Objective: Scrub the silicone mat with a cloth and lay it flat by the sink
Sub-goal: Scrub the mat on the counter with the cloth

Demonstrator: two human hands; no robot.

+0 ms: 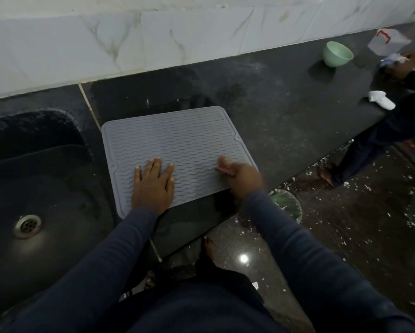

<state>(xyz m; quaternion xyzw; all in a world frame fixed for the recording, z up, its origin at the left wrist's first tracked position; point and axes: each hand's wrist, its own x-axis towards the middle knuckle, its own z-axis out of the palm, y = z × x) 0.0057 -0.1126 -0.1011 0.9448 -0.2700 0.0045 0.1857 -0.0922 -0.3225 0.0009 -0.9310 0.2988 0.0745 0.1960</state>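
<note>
A grey silicone mat [177, 140] with wavy ridges lies flat on the dark counter [261, 111], just right of the black sink [33, 188]. My left hand [153, 183] rests palm down on the mat's near left part, fingers spread. At the mat's near right edge is my right hand [240, 175], blurred, fingers loosely curled, with nothing visible in it. No cloth shows near the mat.
A green bowl [337, 54] stands at the back right of the counter. Another person [398, 68] stands at the far right, holding something pale; a white object [380, 99] lies near them. A glass bowl [288, 205] sits below the counter edge. The floor is littered with white scraps.
</note>
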